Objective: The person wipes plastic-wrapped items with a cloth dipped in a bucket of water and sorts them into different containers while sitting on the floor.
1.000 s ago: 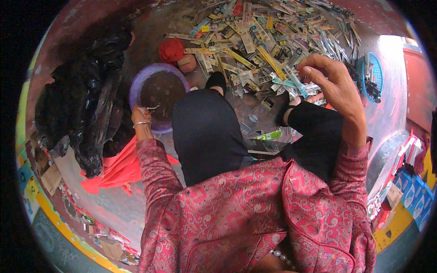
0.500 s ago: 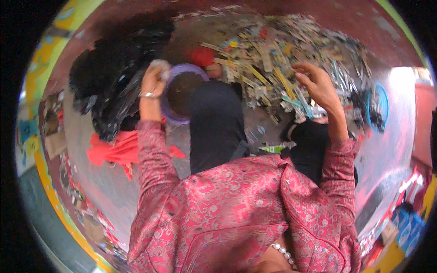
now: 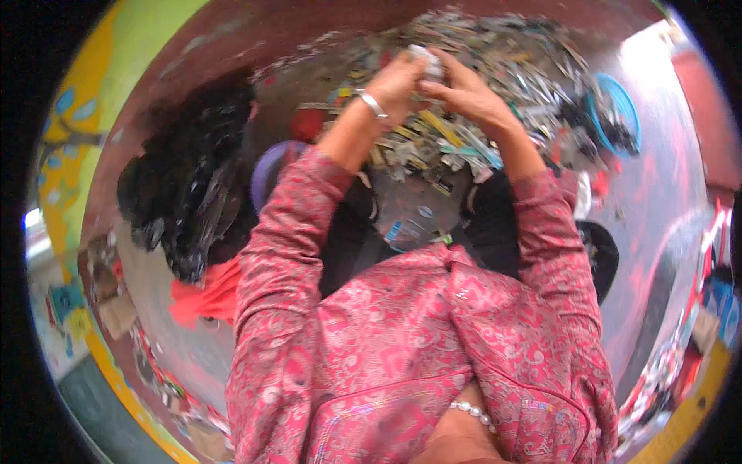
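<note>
My left hand (image 3: 396, 87), with a silver bangle at the wrist, meets my right hand (image 3: 469, 94) in front of me. Between them is a small whitish crumpled wad (image 3: 427, 63), closed in by the fingers of both hands. Its lower part is hidden, and its kind cannot be made out. Beneath and beyond the hands spreads a heap of mixed scraps (image 3: 533, 73), with strips, sticks and flat pieces in yellow, white and grey.
At left lies a big black plastic bag (image 3: 182, 174), with red cloth (image 3: 207, 294) below it. A purple basin (image 3: 265, 176) is partly hidden behind my left arm. A round red thing (image 3: 307, 122) sits beside the heap. On the right stands a blue-rimmed basket (image 3: 624, 116) with dark plastic.
My left hand has carried the whitish wad from beside the purple basin to over the heap. My right hand has moved in to meet it and closed on the wad too. The view has shifted.
</note>
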Action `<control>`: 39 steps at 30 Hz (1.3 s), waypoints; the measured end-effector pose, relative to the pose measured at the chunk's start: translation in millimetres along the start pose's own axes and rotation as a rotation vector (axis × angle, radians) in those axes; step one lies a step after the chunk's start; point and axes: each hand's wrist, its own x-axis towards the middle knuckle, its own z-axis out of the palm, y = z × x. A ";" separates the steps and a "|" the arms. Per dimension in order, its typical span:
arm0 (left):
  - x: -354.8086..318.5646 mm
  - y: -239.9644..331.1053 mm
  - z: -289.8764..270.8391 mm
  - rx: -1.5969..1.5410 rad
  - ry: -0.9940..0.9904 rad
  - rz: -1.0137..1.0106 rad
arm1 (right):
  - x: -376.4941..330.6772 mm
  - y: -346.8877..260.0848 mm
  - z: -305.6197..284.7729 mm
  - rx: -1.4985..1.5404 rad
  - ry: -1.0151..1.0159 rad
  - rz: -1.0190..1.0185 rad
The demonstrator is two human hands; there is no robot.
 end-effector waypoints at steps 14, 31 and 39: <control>22.6 1.8 -1.7 0.200 0.040 0.051 | 6.8 -1.1 -42.2 0.407 0.257 0.361; 24.6 -15.8 5.4 -0.036 -0.152 0.174 | -8.8 -12.8 -33.7 -0.202 0.273 -0.038; 24.0 -5.9 5.1 0.019 -0.140 0.208 | -6.1 -10.7 -41.5 -0.228 0.477 -0.139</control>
